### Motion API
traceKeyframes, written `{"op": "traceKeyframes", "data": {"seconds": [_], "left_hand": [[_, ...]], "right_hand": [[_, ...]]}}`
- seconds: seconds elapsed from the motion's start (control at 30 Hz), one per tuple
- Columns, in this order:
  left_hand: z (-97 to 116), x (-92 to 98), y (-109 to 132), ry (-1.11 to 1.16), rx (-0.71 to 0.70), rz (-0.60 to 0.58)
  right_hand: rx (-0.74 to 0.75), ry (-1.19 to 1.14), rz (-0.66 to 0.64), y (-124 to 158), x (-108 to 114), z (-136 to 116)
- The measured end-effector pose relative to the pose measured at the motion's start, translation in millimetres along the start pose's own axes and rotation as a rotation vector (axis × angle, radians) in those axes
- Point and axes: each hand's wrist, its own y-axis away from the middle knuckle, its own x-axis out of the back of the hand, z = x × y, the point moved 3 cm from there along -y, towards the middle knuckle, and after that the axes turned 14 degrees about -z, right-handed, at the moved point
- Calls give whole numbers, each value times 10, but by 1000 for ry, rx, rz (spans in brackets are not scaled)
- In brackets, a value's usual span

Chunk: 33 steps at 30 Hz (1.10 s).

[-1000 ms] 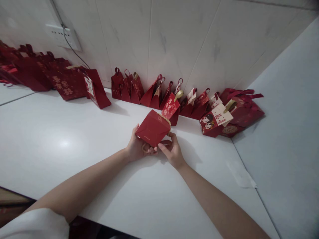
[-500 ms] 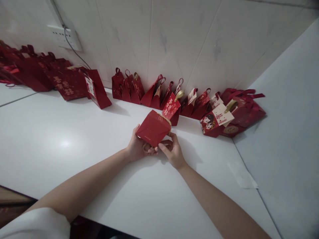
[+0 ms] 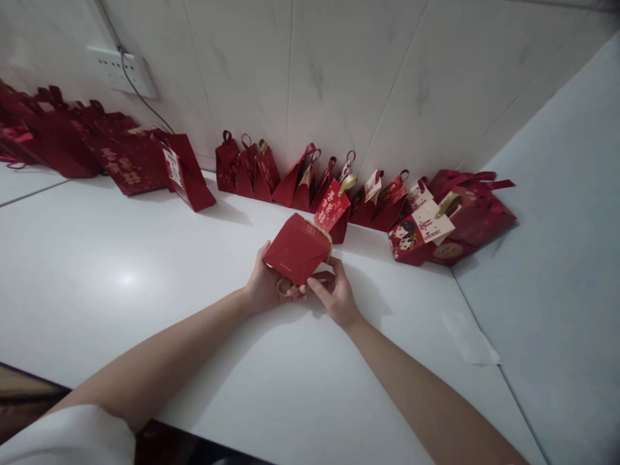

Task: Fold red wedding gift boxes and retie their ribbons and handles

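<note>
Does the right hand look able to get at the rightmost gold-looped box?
Probably yes: only table shows between the gold-looped box and the right hand, which would first have to leave the held box.

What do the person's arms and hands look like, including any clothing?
A white sleeve covers the upper part of the left arm; the right arm is bare where it shows. The left hand and right hand wear no gloves, and no watch shows.
</note>
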Motion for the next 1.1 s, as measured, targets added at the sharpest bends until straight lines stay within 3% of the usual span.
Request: {"op": "traceKeyframes", "data": {"seconds": [0.23, 0.43, 0.6, 0.8, 0.9, 1.03, 1.1], "left_hand": [[17, 47, -19, -117, -8, -42], [233, 207, 75, -573, -102, 23], [378, 92, 146, -945, -154, -81], [457, 31, 151, -1302, -269, -34], [492, 74, 183, -1396, -180, -26], [604, 78, 310, -1320, 57, -167], [694, 80, 385, -1276, 173, -124]], "right_hand": [[53, -37, 43, 0, 41, 11], [86, -203, 101, -52, 160, 99], [33, -314, 270, -102, 281, 176], [49, -262, 357, -142, 310, 188], [32, -257, 378, -144, 312, 209], [-3, -253, 379, -142, 347, 273], [-23, -257, 375, -147, 381, 299]]}}
